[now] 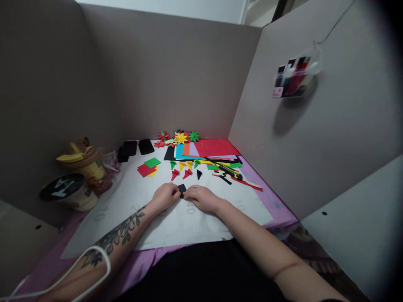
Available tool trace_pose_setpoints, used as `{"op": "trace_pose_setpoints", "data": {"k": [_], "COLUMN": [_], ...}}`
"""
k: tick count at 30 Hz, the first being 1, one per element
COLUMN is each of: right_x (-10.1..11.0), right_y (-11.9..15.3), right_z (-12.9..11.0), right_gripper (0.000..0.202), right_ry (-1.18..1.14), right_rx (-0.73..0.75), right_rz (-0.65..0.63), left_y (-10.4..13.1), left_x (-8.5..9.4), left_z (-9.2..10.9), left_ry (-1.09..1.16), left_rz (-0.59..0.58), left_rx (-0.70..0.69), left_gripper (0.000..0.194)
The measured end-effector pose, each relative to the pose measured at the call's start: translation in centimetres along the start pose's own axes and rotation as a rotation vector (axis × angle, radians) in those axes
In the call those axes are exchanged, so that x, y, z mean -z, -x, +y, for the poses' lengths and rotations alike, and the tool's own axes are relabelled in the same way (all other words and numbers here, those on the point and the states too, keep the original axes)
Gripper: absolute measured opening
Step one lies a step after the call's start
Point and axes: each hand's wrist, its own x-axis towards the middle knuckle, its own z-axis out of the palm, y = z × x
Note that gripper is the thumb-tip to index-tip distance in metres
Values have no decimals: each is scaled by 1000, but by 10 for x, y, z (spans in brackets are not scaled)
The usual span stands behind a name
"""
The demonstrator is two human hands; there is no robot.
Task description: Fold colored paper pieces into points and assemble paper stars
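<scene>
A small black paper square [182,189] lies between my two hands on the white sheet [126,197]. My left hand [166,195] pinches its left edge, and my right hand [200,197] has its fingers closed on the right edge. Just beyond them are several small folded paper pieces: a red one [175,174], a yellow one [181,165], a green one [197,163] and a black one [199,174]. Left of these lie flat squares in red [146,170], green [153,162] and yellow [153,172].
Folded paper stars [181,138] sit at the back, beside coloured sheets [217,147]. A yellow-black cutter [231,170] rests on paper strips at right. Pots [83,167] and a black-lidded tub [66,186] stand left. A white cord [105,256] crosses my left forearm.
</scene>
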Motion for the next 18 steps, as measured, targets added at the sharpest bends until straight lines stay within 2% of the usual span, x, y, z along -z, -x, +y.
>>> {"op": "trace_pose_setpoints", "data": {"k": [14, 18], "right_x": [-2, -1], "right_y": [-1, -1], "right_z": [-2, -6], "right_gripper": [26, 26], "right_ry": [28, 69], "right_rx": [21, 12], "right_rz": [0, -30], "left_y": [-4, -2], "left_x": [-3, -5], "left_z": [0, 0], "left_ry": [15, -10], "left_rz": [-12, 41], "left_rx": [76, 132], "left_gripper": [17, 14]}}
